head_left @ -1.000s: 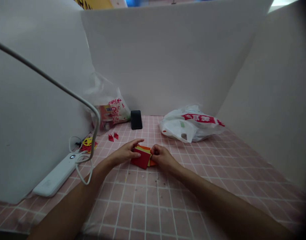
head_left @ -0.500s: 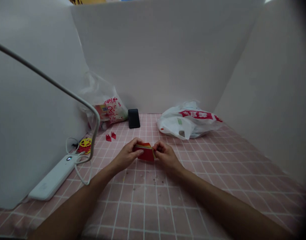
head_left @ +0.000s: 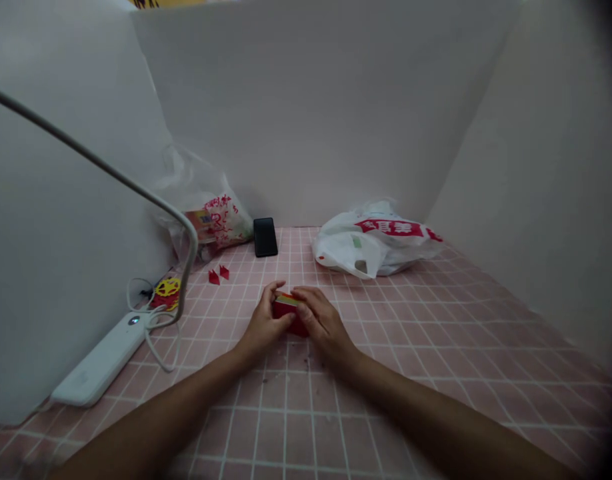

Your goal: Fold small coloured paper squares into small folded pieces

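Between my two hands is a small red piece of folded paper [head_left: 292,320] with a yellow inner layer showing along its top edge. My left hand [head_left: 266,320] grips its left side, thumb on the near face and fingers behind. On the right side my right hand [head_left: 326,325] closes over it, thumb against the front and fingers across the top corner. Part of the paper is hidden under the fingers. Two small pointed red folded pieces [head_left: 219,274] lie on the pink tiled surface [head_left: 296,427] beyond my left hand.
A black phone [head_left: 265,237] lies near the back wall. Plastic bags stand at back left [head_left: 221,217] and back right [head_left: 376,243]. At left are a white power bank-like device [head_left: 99,363], a grey bent stand or cable [head_left: 111,170] and yellow and red cut-out pieces [head_left: 167,291].
Both hands have come down slightly and closer around the red paper. My right hand has gone from pinching its right edge to covering its right side.
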{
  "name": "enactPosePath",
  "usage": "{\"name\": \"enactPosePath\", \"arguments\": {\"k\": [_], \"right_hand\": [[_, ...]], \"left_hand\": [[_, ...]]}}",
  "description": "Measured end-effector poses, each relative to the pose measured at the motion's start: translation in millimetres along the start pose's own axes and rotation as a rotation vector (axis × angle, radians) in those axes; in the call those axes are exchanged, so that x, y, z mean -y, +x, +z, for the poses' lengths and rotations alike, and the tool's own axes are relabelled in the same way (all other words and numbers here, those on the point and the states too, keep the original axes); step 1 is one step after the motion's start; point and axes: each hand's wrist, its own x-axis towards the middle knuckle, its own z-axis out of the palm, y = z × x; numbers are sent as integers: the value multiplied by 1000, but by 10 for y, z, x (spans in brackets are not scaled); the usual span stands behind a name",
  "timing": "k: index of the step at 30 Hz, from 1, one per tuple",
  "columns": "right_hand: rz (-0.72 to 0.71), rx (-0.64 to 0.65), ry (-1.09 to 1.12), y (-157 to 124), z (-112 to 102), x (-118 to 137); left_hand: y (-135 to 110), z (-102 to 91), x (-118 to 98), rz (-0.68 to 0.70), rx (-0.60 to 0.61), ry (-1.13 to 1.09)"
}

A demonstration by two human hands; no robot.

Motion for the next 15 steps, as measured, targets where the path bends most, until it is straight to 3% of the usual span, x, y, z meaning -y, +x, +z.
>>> {"name": "enactPosePath", "arguments": {"k": [4,7,12,15], "right_hand": [[64,-116,-49,-29,43,16],[121,-74,-19,-38,66,10],[284,-132,177,-41,86,5],[329,-95,297,-43,105,18]], "left_hand": [[-44,29,-104,-121,-24,-48],[-70,71,-135,-136,-51,-59],[-109,170,-173,-139,-172,-45],[-143,225,-194,-133,-159,-37]]}}
